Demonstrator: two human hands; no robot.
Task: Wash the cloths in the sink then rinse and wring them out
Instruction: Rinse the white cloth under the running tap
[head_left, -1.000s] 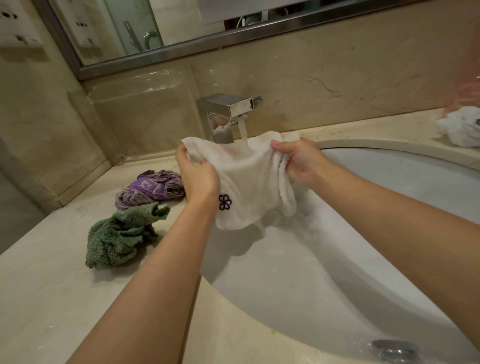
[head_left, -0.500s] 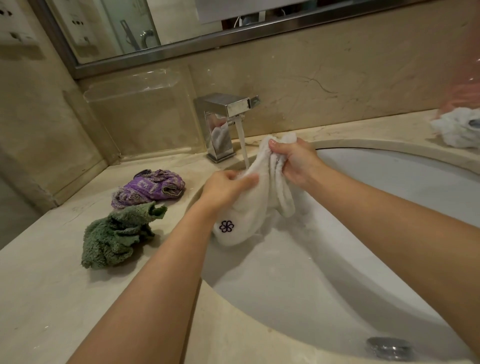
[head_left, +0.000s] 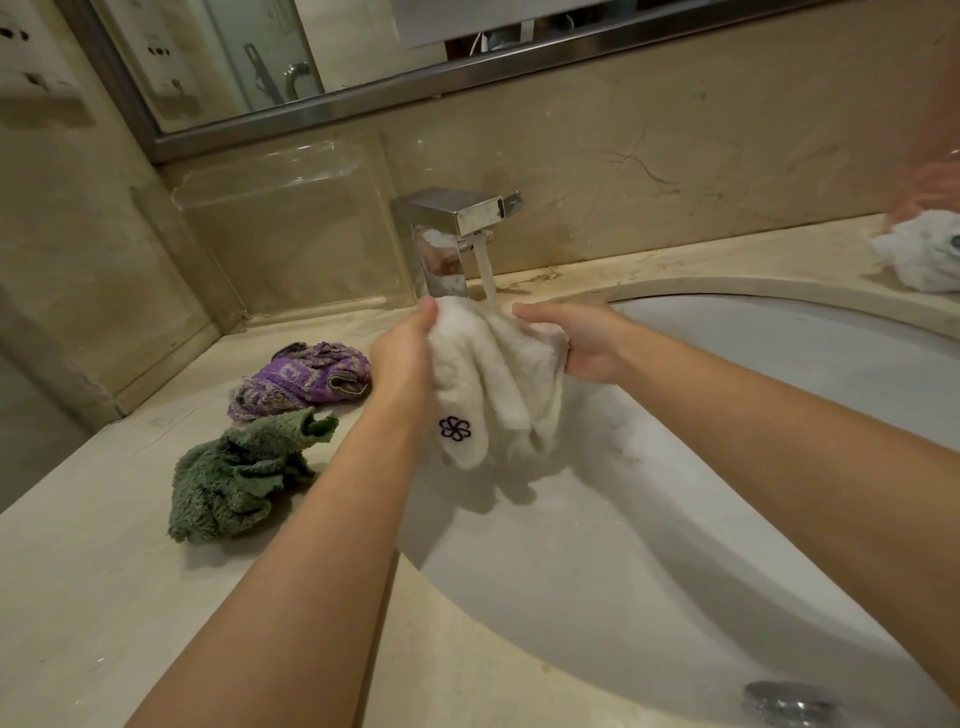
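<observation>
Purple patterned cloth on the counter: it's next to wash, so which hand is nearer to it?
Left. The left hand grips the white cloth just beside the purple patterned cloth; the right hand holds its far side.

Dim, warm light; soft shadows pool under the forearms in the sink (head_left: 779, 364). Wide-angle bending at the edges, right corner blurred pink.

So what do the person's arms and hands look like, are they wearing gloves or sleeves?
No gloves and no sleeves in view. The left hand and right hand are bare, and both forearms are bare as far as the picture's edge. No watch, ring or bracelet shows on the visible parts.
</observation>
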